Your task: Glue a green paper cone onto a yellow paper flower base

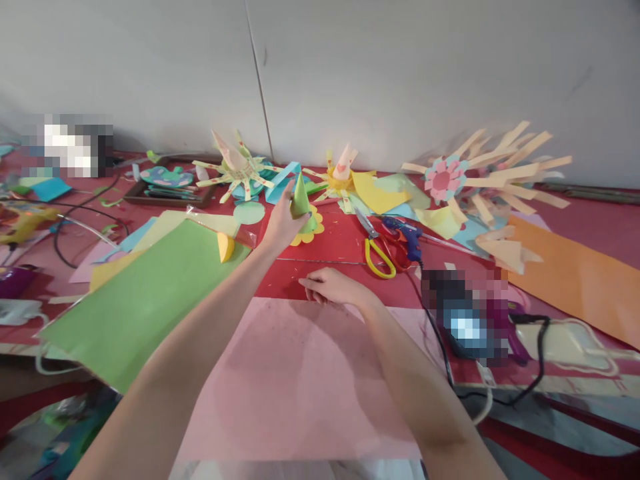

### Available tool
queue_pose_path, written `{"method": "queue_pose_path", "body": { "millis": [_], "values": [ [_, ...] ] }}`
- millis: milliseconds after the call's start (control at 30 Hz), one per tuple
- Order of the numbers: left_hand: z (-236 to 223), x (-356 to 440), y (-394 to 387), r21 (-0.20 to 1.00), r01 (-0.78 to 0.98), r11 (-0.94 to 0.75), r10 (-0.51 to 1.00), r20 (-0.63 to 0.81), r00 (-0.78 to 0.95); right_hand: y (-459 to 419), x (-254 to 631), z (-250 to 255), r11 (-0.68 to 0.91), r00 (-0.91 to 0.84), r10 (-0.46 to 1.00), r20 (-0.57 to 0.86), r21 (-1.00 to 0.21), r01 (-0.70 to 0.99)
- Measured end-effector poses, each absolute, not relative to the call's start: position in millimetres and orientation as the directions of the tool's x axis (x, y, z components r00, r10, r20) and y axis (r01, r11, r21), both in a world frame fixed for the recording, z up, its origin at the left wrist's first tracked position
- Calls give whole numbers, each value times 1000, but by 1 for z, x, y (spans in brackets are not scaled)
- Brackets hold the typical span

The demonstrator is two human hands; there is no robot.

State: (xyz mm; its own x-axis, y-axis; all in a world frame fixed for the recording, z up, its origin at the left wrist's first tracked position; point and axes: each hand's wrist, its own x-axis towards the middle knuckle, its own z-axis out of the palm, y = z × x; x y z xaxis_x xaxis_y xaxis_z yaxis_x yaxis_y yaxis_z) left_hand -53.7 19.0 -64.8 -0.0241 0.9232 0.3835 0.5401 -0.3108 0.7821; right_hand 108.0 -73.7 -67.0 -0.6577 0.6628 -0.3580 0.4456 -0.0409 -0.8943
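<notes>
My left hand [281, 225] is closed around a light green paper cone [301, 197], its tip pointing up. Just beside and below the cone is a yellow scalloped paper flower [316, 225] over the red sheet; whether the two are joined I cannot tell. My right hand [334, 285] rests low over the red sheet [280, 280], close to the top edge of a pink sheet [300, 380]. Its fingers are loosely curled, with nothing visible in them. Yellow-handled scissors [379, 257] and a blue glue gun [411, 239] lie to the right of my hands.
Finished paper flowers with cones [233, 157] stand along the wall. A large green sheet [145, 300] covers the left side. Orange paper [575, 280] and a curly strip flower [446, 180] lie at right. A black cable [434, 320] runs down near the blurred device.
</notes>
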Motion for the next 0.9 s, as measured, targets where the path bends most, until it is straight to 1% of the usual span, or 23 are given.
{"method": "queue_pose_path", "body": {
  "millis": [67,100,167,233,267,300,333,367,400,467,533,600,633,700,767,833,900],
  "values": [
    [-67,-60,20,740,581,-338,912,409,8,-74,109,-66,-49,-636,680,-364,-889,456],
    [-66,-63,17,709,604,-363,894,447,12,-73,110,-65,-58,-625,690,-365,-888,455],
    [-61,-67,4,635,644,-426,828,560,-4,-73,110,-63,-92,-598,716,-361,-897,432],
    [-56,-67,-14,567,652,-503,743,669,-10,-73,110,-61,-124,-581,745,-328,-923,363],
    [-54,-67,-24,574,638,-514,726,687,-33,-73,110,-60,-131,-568,770,-291,-943,306],
    [-54,-65,-32,611,606,-509,744,667,-49,-73,109,-59,-130,-547,802,-242,-963,235],
    [-56,-63,-39,658,558,-506,775,631,-41,-74,108,-57,-123,-512,839,-186,-980,155],
    [-59,-61,-45,721,491,-489,832,555,14,-73,107,-57,-110,-463,877,-132,-991,74],
    [-63,-59,-49,797,418,-437,893,440,95,-73,107,-56,-95,-403,911,-86,-995,-2],
    [-72,-56,-55,913,282,-295,934,213,288,-71,107,-56,-73,-280,959,-40,-991,-108],
    [-78,-55,-58,976,177,-129,883,32,469,-67,108,-57,-66,-175,984,-37,-985,-160],
    [-77,-55,-60,993,114,43,758,-106,643,-62,111,-60,-62,-81,996,-47,-979,-195],
    [-75,-57,-62,989,97,109,687,-146,712,-60,112,-61,-54,-47,998,-45,-976,-213],
    [-69,-59,-64,977,80,197,575,-182,798,-58,114,-63,-18,-8,1000,-17,-968,-250],
    [-64,-62,-66,968,82,239,522,-199,830,-57,115,-65,26,4,1000,26,-963,-268],
    [-62,-64,-65,962,95,256,534,-222,816,-58,114,-67,45,7,999,45,-968,-246],
    [-62,-66,-63,962,85,259,609,-230,759,-60,111,-68,27,-7,1000,29,-979,-202]
  ]
}}
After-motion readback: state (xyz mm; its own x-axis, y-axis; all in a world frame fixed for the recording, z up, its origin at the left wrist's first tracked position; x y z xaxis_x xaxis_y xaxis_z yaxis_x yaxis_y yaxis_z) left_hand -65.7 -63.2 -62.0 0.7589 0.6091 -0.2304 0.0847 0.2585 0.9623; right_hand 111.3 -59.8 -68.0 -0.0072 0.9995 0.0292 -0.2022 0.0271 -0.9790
